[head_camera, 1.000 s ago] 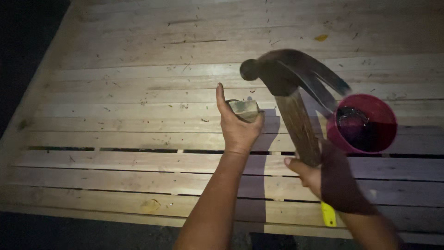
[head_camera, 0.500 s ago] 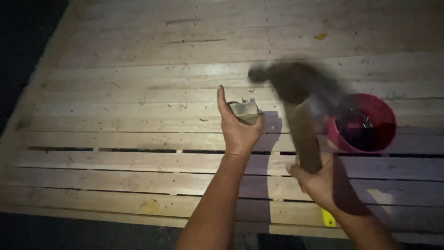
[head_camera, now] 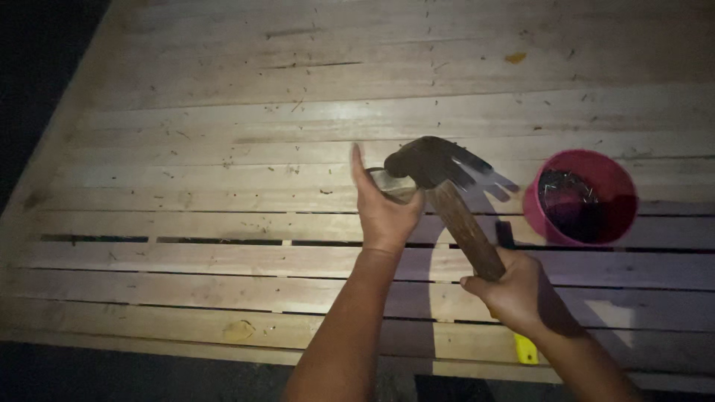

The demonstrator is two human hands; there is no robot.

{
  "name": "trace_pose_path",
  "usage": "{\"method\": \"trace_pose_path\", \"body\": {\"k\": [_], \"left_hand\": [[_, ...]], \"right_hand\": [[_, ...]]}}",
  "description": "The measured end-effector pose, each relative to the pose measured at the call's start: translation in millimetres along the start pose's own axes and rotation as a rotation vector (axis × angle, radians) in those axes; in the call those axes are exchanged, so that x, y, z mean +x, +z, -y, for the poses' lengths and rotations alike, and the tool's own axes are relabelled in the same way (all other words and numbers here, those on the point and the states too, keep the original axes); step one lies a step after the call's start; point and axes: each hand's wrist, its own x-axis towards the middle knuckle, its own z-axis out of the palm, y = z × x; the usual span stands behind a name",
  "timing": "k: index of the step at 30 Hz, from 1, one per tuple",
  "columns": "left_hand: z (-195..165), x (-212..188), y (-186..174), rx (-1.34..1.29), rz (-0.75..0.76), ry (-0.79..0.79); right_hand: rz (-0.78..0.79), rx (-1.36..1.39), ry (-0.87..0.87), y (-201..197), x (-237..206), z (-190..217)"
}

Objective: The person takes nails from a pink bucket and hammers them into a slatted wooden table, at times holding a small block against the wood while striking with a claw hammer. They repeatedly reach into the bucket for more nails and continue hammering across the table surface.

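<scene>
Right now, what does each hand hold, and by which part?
The right hand grips a hammer low on its wooden handle. The left hand pinches a small object at its fingertips; what it is cannot be told.

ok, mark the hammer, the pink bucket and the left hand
hammer point(head_camera: 456, 223), head view, on the wooden handle
pink bucket point(head_camera: 535, 216), head view, on the left outer wall
left hand point(head_camera: 385, 216), head view, on the back of the hand

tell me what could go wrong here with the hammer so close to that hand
The hammer head sits right beside the left hand, whose fingers pinch a small piece against the planks; a glancing blow could hit them. The right hand grips the handle low, so aim may wander. The pink bucket nearby could be knocked.
</scene>
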Motion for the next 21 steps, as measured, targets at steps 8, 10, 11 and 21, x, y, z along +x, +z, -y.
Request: {"method": "trace_pose_path", "body": {"k": [8, 10, 11, 21], "left_hand": [[12, -5, -5, 0.006, -0.002, -0.036], [17, -3, -4, 0.041, -0.013, -0.032], [19, -2, -4, 0.043, -0.004, -0.048], [24, -2, 6, 0.113, -0.035, -0.024]], "right_hand": [[0.055, 0.327, 0.149, 14, 46, -27], [0.101, 0.38, 0.207, 22, 70, -31], [0.125, 0.407, 0.237, 27, 79, -34], [0.286, 0.279, 0.422, 78, 108, -72]]}}
